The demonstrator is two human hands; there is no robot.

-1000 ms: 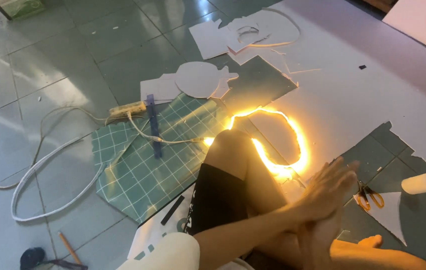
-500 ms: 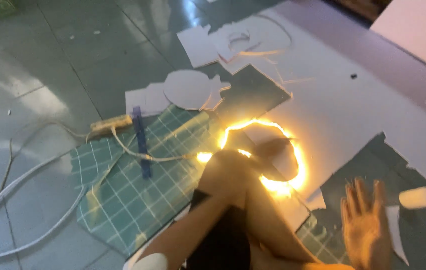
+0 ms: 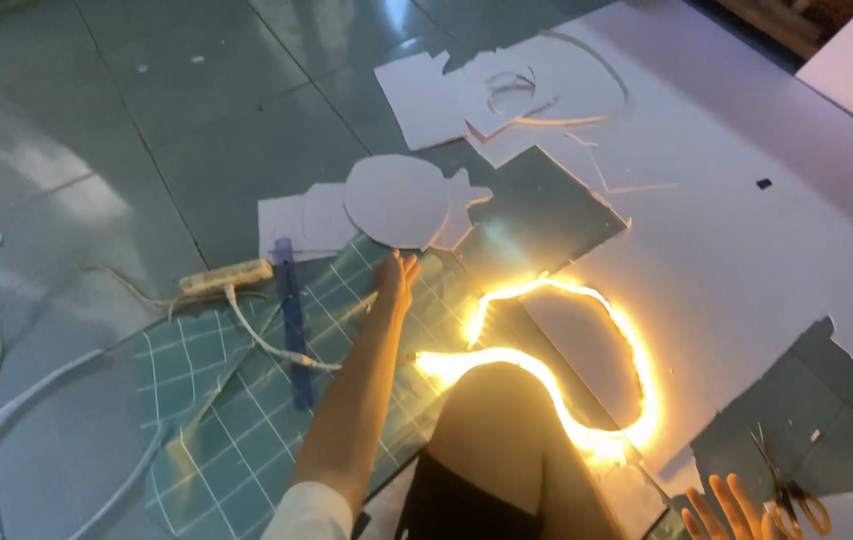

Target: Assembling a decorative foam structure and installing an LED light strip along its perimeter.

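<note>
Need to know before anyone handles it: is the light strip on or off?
On. The light strip glows bright yellow along its whole loop, casting light on the white board and the knee beside it.

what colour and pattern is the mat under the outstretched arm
The cutting mat is green with a white grid of lines, seen in the head view; the left hand rests at its far edge.

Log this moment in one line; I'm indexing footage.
left hand: on cutting mat, empty | right hand: open, near scissors | LED strip: lit
</note>
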